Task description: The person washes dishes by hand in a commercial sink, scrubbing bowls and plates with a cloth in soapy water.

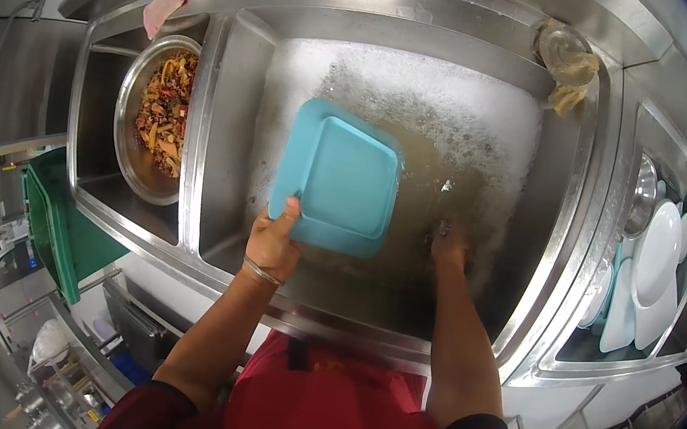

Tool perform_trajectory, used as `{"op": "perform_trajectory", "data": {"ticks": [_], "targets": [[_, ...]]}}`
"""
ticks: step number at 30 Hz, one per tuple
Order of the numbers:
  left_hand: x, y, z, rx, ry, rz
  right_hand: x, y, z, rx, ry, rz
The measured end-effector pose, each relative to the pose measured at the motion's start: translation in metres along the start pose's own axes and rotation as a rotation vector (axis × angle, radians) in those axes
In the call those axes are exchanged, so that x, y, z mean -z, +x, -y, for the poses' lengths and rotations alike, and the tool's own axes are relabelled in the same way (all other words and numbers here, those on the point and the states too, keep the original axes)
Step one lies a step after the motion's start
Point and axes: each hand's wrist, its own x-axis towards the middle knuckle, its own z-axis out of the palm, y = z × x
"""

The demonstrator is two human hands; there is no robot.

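A turquoise square plate (pixel 352 182) is tilted over the soapy water in the middle basin of the steel sink (pixel 233 136). My left hand (pixel 275 243) grips its near left edge, thumb on top and the other fingers hidden beneath. Farther right, my right hand (pixel 451 246) reaches down into the murky, foamy water (pixel 423 160). Its fingers are under the surface, so what they touch, if anything, is hidden.
The left basin holds a round metal bowl (pixel 126 118) of food scraps. A pink cloth (pixel 164 7) hangs on the back rim, and a yellowish cloth (pixel 567 98) lies at the back right corner. White dishes (pixel 657 252) stand in the right basin. A green bin (pixel 62 226) is at lower left.
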Motion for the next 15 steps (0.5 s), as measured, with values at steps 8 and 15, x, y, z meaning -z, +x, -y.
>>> {"op": "perform_trajectory", "data": {"ticks": [8, 15], "targets": [[-0.022, -0.014, 0.013, 0.040, 0.197, 0.178, -0.012, -0.020, 0.115, 0.577, 0.423, -0.075], [-0.027, 0.003, 0.016, 0.073, 0.056, 0.026, -0.060, -0.082, 0.134, 0.857, 0.152, -0.151]]}}
